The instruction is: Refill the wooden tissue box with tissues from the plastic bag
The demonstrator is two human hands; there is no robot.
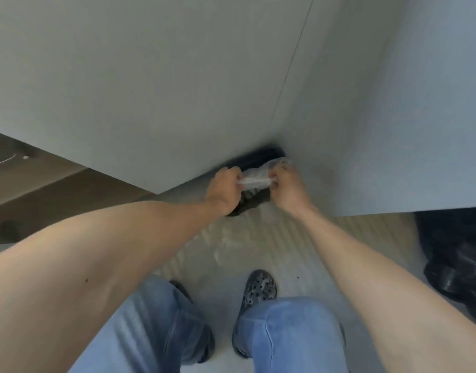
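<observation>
Plastic bag [254,179] was what I had in both hands, low down in the corner where two pale panels [150,90] met, above a dark thing [254,201] I could not identify. My left hand [226,188] had its fingers [235,179] closed on one end of the crinkled clear film, and my right hand [286,188] pinched the other end, stretching it taut between them. I saw no wooden tissue box anywhere. I judged this an early step: getting the bag open or lifted. Next I needed to part the film without tearing the tissues, then find the box.
</observation>
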